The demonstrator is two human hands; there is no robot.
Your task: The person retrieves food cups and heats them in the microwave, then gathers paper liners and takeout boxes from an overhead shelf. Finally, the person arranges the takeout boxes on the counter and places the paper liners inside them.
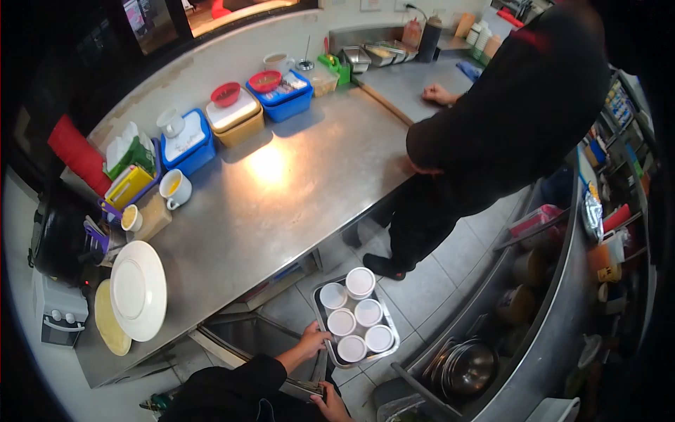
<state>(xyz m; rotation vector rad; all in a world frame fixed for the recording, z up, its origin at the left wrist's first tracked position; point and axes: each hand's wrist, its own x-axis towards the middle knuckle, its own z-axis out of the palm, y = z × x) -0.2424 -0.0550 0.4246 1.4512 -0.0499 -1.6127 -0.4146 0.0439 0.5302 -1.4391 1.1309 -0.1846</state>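
My left hand [313, 341] grips the left rim of a metal tray [320, 318], held over the floor beside the counter. In the tray stand several round white tubs with lids [342, 321], one at the far end sitting higher than the others. Low in the view, my right hand [332, 405] is closed by the end of a metal-edged door or drawer front [301, 388]; its fingers are partly hidden, and what they hold cannot be made out. Under the counter, close to my left forearm, a dark compartment [249, 337] is open.
Across the steel counter [281, 211] a person in black [506, 119] leans with one hand on the top. Blue tubs [188, 144] and cups line the wall. White plates [138, 292] sit at the left end. Metal bowls [470, 367] occupy a lower shelf at right.
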